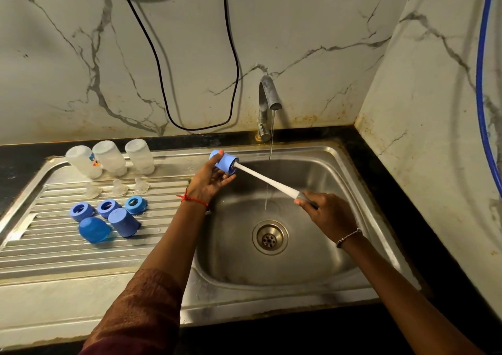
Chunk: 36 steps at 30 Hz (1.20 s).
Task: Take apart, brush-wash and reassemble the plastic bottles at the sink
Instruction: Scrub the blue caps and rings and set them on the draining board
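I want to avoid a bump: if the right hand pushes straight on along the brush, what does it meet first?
The blue cap held in the left hand; the brush from the right hand already enters it. Depth is uncertain.

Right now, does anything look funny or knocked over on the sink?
Mostly tidy. One blue cap on the drainboard lies tipped on its side, unlike the cap beside it. The tap runs, its stream missing the cap being brushed.

Three clear bottles [108, 159], three teats [119, 187], three blue rings [108, 208], three blue caps [123, 222], one brush [267, 180].
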Each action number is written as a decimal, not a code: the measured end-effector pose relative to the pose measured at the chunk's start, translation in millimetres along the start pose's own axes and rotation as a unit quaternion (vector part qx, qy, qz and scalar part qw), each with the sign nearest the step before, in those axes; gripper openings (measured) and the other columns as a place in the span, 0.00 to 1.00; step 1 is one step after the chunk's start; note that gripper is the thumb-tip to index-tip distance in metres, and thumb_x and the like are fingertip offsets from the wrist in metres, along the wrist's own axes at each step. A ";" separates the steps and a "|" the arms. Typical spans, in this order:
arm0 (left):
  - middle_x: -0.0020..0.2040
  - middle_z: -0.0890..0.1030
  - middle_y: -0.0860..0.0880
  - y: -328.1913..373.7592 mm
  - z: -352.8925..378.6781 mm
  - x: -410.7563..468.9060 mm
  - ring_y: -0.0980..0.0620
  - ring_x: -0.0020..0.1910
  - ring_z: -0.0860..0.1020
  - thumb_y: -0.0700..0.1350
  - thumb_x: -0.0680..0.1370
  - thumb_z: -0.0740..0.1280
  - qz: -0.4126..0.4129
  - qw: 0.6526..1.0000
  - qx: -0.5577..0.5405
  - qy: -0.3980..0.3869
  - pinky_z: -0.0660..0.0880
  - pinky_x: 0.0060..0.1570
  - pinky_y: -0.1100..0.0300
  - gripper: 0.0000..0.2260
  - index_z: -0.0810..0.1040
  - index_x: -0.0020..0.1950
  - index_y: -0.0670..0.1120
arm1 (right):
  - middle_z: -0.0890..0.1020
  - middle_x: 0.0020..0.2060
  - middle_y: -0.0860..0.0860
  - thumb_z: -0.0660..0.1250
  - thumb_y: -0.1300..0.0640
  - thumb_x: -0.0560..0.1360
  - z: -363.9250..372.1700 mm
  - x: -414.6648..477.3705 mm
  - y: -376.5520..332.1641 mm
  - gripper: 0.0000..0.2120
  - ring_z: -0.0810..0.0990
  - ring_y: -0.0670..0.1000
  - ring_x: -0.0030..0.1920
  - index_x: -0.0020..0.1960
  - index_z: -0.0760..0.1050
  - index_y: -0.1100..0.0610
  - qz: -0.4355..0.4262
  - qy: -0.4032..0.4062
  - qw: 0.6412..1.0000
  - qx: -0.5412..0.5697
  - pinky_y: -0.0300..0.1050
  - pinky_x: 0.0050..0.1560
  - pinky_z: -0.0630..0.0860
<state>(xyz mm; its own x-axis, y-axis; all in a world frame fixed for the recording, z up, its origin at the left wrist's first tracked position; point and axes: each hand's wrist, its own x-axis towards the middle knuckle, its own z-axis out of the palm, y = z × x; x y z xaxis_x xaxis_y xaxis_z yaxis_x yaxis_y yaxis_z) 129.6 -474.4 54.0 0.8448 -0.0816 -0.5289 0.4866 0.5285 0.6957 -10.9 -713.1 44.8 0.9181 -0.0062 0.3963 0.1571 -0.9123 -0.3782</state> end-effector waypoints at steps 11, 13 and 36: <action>0.53 0.77 0.38 -3.6 -9.3 -1.8 0.41 0.48 0.80 0.44 0.76 0.69 -0.001 0.999 -0.042 -0.014 0.80 0.38 0.46 0.24 0.67 0.69 0.39 | 0.71 0.23 0.49 0.68 0.51 0.75 -8.2 -0.4 2.5 0.14 0.66 0.44 0.25 0.40 0.81 0.62 0.065 -0.095 0.982 0.149 0.41 0.28 0.63; 0.51 0.77 0.39 -3.3 -6.7 -3.4 0.42 0.47 0.80 0.44 0.76 0.69 0.000 0.999 -0.033 -0.016 0.80 0.38 0.47 0.24 0.67 0.68 0.38 | 0.71 0.22 0.48 0.69 0.52 0.74 -7.5 -0.3 2.5 0.13 0.67 0.46 0.25 0.37 0.81 0.61 0.072 -0.062 0.984 0.152 0.43 0.28 0.65; 0.51 0.78 0.37 -11.1 -7.2 -2.6 0.43 0.38 0.83 0.47 0.76 0.68 -0.014 0.997 -0.038 -0.059 0.80 0.42 0.45 0.21 0.68 0.64 0.37 | 0.68 0.18 0.48 0.69 0.56 0.74 -4.8 -4.2 -5.5 0.11 0.64 0.43 0.19 0.42 0.82 0.65 0.168 -0.122 0.927 0.312 0.34 0.21 0.62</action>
<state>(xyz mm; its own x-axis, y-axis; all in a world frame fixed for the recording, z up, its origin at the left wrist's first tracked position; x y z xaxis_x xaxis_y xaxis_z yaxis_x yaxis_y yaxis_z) 120.4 -474.0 44.2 0.8540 -0.1935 -0.4829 0.4953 0.5866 0.6408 -17.3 -710.0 49.2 0.9963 -0.0858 -0.0043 -0.0434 -0.4603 -0.8867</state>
